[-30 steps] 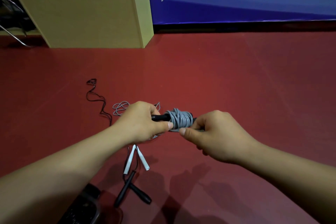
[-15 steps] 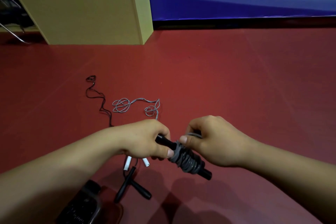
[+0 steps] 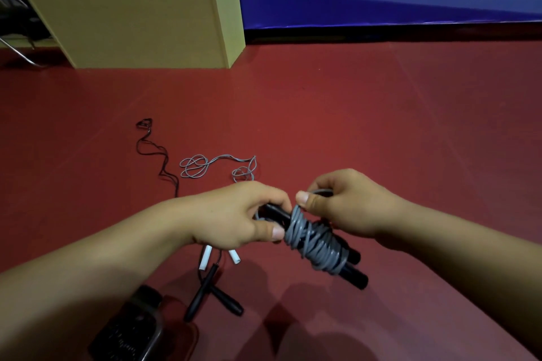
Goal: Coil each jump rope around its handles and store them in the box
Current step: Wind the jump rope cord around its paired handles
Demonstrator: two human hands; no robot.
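We see the left hand [image 3: 234,214] gripping the upper-left end of two black handles [image 3: 350,268], which slant down to the right, while the right hand [image 3: 349,205] pinches the last grey cord loop [image 3: 318,240] just above the coil.

Both bare arms reached in from the bottom corners and met in the middle. The left hand [image 3: 234,214] was curled tight, its thumb pointing right. The right hand [image 3: 349,205] was curled too, pinching with its thumb and fingers [image 3: 305,199]. The hands nearly touched.
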